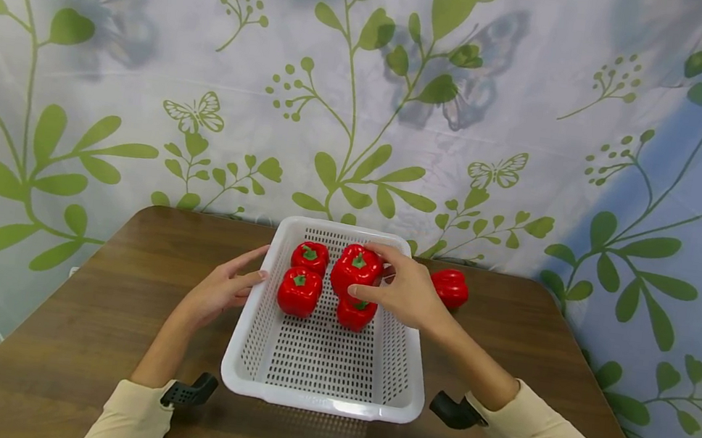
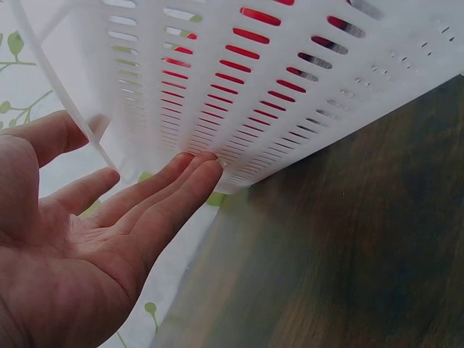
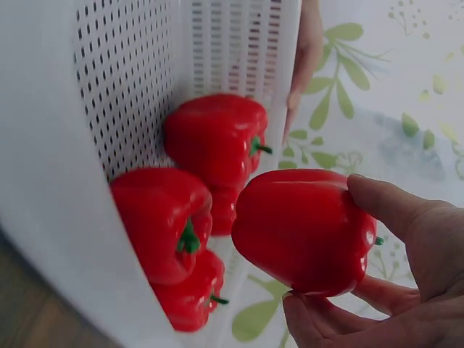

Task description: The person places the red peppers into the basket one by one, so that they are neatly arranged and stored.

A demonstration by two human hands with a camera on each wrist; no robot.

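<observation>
My right hand (image 1: 411, 292) holds a glossy red bell pepper (image 3: 301, 232) with a green stem, thumb on one side and fingers on the other. That pepper is above the right part of a white plastic basket (image 1: 318, 399). Inside the basket are more red peppers: a back-left pepper (image 1: 310, 256), a front-left pepper (image 1: 298, 294) and a pepper (image 1: 355, 316) partly under my right hand. At the basket's left side, my left hand (image 1: 217, 290) grips it, thumb at the rim and fingers (image 2: 181, 192) against the perforated outer wall.
Another red pepper (image 1: 450, 288) lies on its side on the wooden table (image 1: 493, 346), right of the basket. Behind the table hangs a cloth (image 1: 365, 104) with leaf and butterfly prints. Dark wrist devices (image 1: 192, 391) sit at both cuffs.
</observation>
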